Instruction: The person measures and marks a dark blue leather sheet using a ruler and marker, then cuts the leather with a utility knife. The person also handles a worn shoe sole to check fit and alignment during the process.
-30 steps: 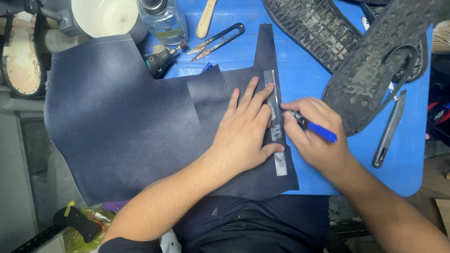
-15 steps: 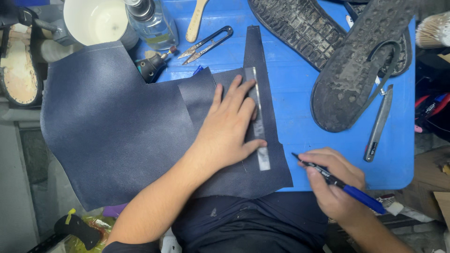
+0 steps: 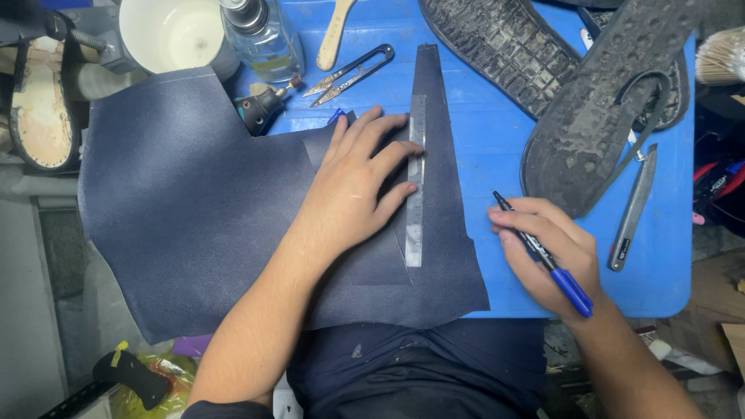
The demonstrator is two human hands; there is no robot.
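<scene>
A large dark blue leather sheet [image 3: 178,217] lies across the blue table [image 3: 497,140]. My left hand [image 3: 353,186] presses flat on it, fingers spread, holding down a narrow metal ruler [image 3: 415,186] that runs lengthwise on a tapering leather strip [image 3: 446,233]. My right hand [image 3: 547,248] rests on the table to the right of the strip and grips a black and blue pen [image 3: 543,252], its tip pointing up and left, apart from the leather.
Two black shoe soles [image 3: 590,116] lie at the upper right with a metal knife [image 3: 632,209] beside them. Thread snips [image 3: 349,74], a wooden stick [image 3: 334,35], a clear bottle [image 3: 260,35] and a white cup [image 3: 167,31] stand along the far edge.
My right hand drew the pen away from the ruler and moved to the right onto the bare table. My left hand stayed pressed on the ruler.
</scene>
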